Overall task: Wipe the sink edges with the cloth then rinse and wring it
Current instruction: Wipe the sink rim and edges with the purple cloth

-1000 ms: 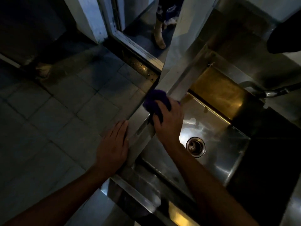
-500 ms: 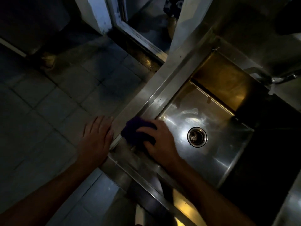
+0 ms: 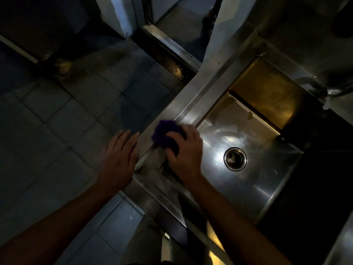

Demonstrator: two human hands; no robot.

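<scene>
A steel sink (image 3: 198,96) fills the right half of the dim view, with a round drain (image 3: 235,158) in its basin. My right hand (image 3: 186,152) presses a bunched purple cloth (image 3: 164,133) onto the sink's left edge, near its front corner. Fingers cover the cloth's right part. My left hand (image 3: 119,157) lies flat with fingers together against the outer side of that same edge, holding nothing.
A tap spout (image 3: 332,90) reaches in from the right over the basin's far end. Grey floor tiles (image 3: 63,131) lie left of the sink. A metal door threshold (image 3: 172,48) and a white post (image 3: 116,16) stand beyond.
My right hand slid the cloth along the left edge toward me from the far part a second ago. Since half a second ago both hands have barely moved.
</scene>
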